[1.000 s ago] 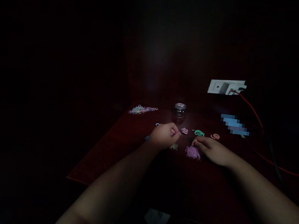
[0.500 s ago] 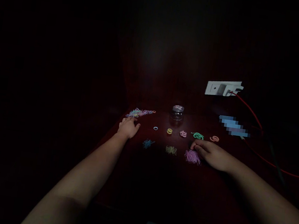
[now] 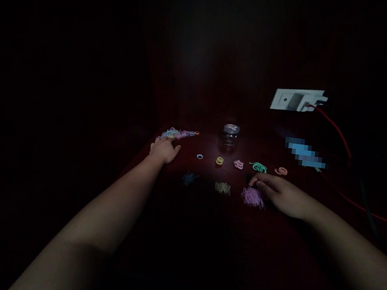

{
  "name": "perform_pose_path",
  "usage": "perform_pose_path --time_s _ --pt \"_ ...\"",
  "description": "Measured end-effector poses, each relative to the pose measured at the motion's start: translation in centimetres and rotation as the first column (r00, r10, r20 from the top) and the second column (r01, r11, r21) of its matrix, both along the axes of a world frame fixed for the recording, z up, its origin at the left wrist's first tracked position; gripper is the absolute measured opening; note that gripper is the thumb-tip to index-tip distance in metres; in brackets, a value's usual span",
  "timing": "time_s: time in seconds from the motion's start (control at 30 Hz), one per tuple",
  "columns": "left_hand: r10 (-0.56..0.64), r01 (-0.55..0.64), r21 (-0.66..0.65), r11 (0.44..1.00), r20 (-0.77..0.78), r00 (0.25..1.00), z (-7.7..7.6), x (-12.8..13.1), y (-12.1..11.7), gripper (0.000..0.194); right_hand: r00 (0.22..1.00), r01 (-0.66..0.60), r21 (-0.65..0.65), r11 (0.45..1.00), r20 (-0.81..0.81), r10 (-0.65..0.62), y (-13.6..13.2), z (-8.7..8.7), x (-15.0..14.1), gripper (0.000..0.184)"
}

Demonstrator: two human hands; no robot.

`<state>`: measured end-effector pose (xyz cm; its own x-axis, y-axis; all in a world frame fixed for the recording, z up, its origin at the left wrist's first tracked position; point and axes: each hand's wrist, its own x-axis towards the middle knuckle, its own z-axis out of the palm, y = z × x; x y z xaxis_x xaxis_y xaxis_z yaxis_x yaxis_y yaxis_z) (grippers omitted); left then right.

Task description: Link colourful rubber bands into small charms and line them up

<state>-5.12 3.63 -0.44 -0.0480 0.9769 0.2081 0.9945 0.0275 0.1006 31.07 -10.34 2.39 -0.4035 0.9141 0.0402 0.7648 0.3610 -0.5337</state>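
My left hand (image 3: pixel 164 150) lies palm down at the near edge of a mixed pile of small coloured elastic bands (image 3: pixel 183 135), thumb spread and fingertips at the pile. My right hand (image 3: pixel 276 191) rests by a heap of purple elastic bands (image 3: pixel 253 197), its fingers curled in a pinch. Whatever that pinch may hold is hidden. Left of it lie a yellowish heap (image 3: pixel 222 188) and a dim blue heap (image 3: pixel 189 178) of bands. A row behind has a pale blue ring (image 3: pixel 199 157), yellow bands (image 3: pixel 219 161), pink bands (image 3: pixel 238 164), green bands (image 3: pixel 259 167) and orange bands (image 3: pixel 282 171).
A clear lidded jar (image 3: pixel 230 135) stands at the back of the dark red table (image 3: pixel 202 241). On the wall is a white socket plate (image 3: pixel 285 100) with a plug; a red cable (image 3: pixel 338 130) runs from it. A blurred blue item (image 3: pixel 304 153) lies at right.
The whole scene has shifted slightly upward as the camera tilted. Both hands keep nearly the same places beside their piles, and the band groups look unchanged.
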Motion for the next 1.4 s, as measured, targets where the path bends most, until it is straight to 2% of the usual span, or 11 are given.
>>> perform_pose_path --time_s 0.33,0.6,0.73,0.83,0.97,1.07,1.17,1.3,1.4 --pt "-0.022 0.022 0.026 0.999 0.004 1.000 0.5 -0.4 -0.8 0.061 0.999 -0.013 0.019 1.000 -0.038 0.014 -0.1 -0.1 0.0 0.029" --pt "-0.007 0.004 0.050 0.999 0.058 0.998 0.0 -0.7 -0.5 0.059 0.999 -0.002 0.022 1.000 -0.050 0.003 -0.1 0.0 -0.3 0.027" --pt "-0.056 0.034 0.106 0.994 0.211 0.976 0.0 -1.2 -1.1 0.042 0.998 0.014 0.056 0.998 -0.067 -0.010 0.0 0.0 -0.4 0.027" --pt "-0.070 0.004 0.176 0.984 0.368 0.927 0.1 -1.6 -2.2 0.026 0.998 0.015 0.083 0.996 -0.069 -0.010 0.1 -0.1 -0.4 0.026" --pt "-0.143 -0.023 0.310 0.950 0.501 0.853 0.5 -1.1 -3.9 0.018 0.996 0.021 0.145 0.989 -0.092 -0.007 0.3 -0.4 -0.5 0.024" --pt "-0.296 0.009 0.455 0.891 0.563 0.772 1.1 0.8 -5.2 0.016 0.992 0.013 0.177 0.984 -0.124 0.009 0.3 -0.6 -0.7 0.020" --pt "-0.465 0.127 0.537 0.834 0.559 0.686 2.1 4.6 -6.7 0.014 0.980 -0.022 0.166 0.986 -0.192 0.054 0.2 -0.8 -1.1 0.014" --pt "-0.622 0.344 0.525 0.779 0.572 0.535 3.3 11.0 -9.1 0.015 0.955 0.010 0.268 0.963 -0.289 0.071 -0.2 -0.6 -1.6 0.016" --pt "-0.675 0.452 0.502 0.737 0.572 0.466 3.4 14.7 -10.7 0.018 0.931 0.048 0.340 0.939 -0.355 0.081 -0.4 -0.3 -1.6 0.021"
